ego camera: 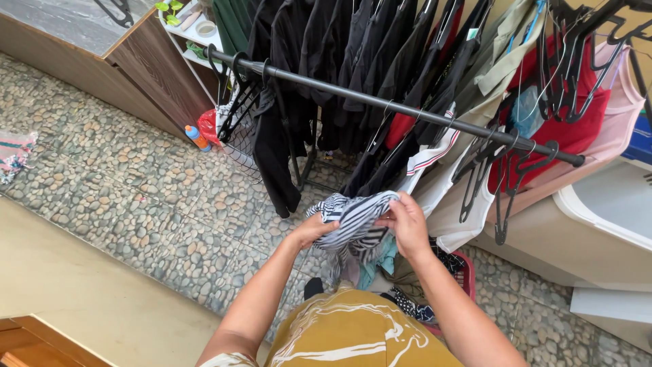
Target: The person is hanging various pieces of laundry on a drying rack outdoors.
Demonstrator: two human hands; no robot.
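A black-and-white striped garment is bunched up in front of me, just below a black clothes rail. My left hand grips its lower left part from underneath. My right hand pinches its right edge with closed fingers. Both hands hold the cloth above a red laundry basket with more clothes, partly hidden by my arms and mustard-coloured top.
Dark, red, white and pink clothes and empty black hangers hang on the rail. A wooden cabinet stands at the back left, with an orange-and-blue bottle on the pebble floor. A white tub sits at right.
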